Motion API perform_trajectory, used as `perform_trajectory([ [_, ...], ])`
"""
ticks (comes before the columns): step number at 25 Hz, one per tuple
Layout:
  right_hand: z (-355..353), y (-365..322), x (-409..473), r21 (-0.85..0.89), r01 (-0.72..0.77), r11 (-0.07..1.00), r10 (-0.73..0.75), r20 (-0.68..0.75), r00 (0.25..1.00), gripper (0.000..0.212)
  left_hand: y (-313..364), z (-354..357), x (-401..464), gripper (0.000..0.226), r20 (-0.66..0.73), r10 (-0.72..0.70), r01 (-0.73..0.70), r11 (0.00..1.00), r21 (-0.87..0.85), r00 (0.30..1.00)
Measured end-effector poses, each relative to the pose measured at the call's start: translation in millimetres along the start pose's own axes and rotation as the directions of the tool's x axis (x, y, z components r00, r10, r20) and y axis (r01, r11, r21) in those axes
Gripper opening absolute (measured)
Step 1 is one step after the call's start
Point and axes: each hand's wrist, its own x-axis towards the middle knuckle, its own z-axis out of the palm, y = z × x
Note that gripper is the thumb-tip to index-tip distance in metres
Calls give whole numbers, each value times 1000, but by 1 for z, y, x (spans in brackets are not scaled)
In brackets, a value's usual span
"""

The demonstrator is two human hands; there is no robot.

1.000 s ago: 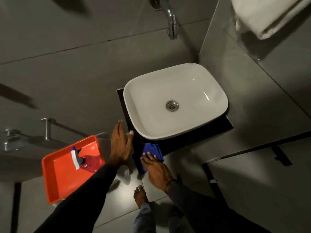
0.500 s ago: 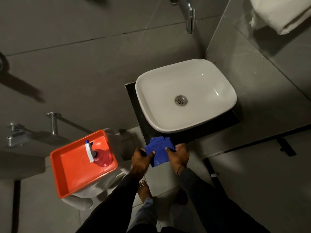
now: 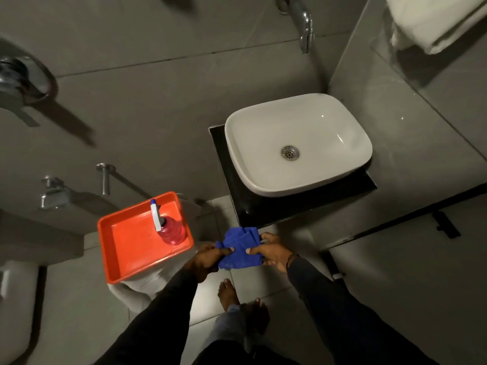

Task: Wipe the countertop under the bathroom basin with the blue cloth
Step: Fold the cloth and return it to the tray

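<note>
A white basin (image 3: 297, 143) sits on a black countertop (image 3: 253, 209) at the right of the head view. In front of the countertop's near edge, above the floor, hangs the blue cloth (image 3: 241, 247), crumpled and held between both hands. My left hand (image 3: 207, 260) pinches its left side. My right hand (image 3: 271, 252) grips its right side. The cloth is off the countertop, a little below its front left corner.
An orange tray (image 3: 126, 248) with a pink spray bottle (image 3: 168, 227) rests on a white toilet (image 3: 142, 288) at the left. A chrome tap (image 3: 303, 22) juts from the wall above the basin. A white towel (image 3: 432, 22) hangs top right. My bare feet (image 3: 229, 293) stand on the tiled floor.
My right hand lifted the cloth off the countertop's front corner. My left hand left the counter edge and took the cloth's other side; both hands drew back toward me.
</note>
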Motion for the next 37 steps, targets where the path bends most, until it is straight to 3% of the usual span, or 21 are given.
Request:
perform_trajectory([
  [3, 24, 4, -6, -97, -24, 995, 30, 67, 997, 46, -27, -30, -28, 47, 23, 44, -44, 999, -15, 999],
  [8, 108, -3, -2, -98, -63, 993, 74, 114, 991, 48, -57, -97, -66, 43, -121, 34, -50, 990, -128, 992],
  [11, 174, -9, 9, -108, -81, 991, 96, 138, 986, 34, -62, -150, -74, 40, -252, 51, -96, 981, -171, 966],
  [14, 244, -11, 24, -79, -107, 991, 114, 94, 989, 32, -59, -215, -70, 30, -379, 80, -101, 994, -33, 922],
  [17, 311, -14, 51, 3, -140, 990, 140, 40, 989, 24, -50, -286, -45, 36, -440, 128, -2, 961, 276, 889],
  [22, 367, -24, 105, 143, -147, 979, 150, -10, 989, 31, -6, -352, 34, 48, -218, 299, -56, 697, 715, 929],
  [25, 376, -20, 133, 97, -161, 982, 166, -36, 986, 29, 4, -362, 75, 59, -112, 285, -68, 553, 831, 952],
  [30, 382, -15, 144, -14, -172, 985, 170, -82, 982, 39, -5, -372, 94, 73, -74, 144, -24, 585, 811, 987],
  [34, 360, -30, 112, -26, -153, 988, 146, -176, 973, 29, 23, -365, 69, 72, -80, 223, -62, 567, 822, 972],
  [37, 338, -19, 102, -208, -81, 975, 18, -286, 958, 13, 30, -367, 62, 70, -90, 252, -63, 541, 839, 964],
])
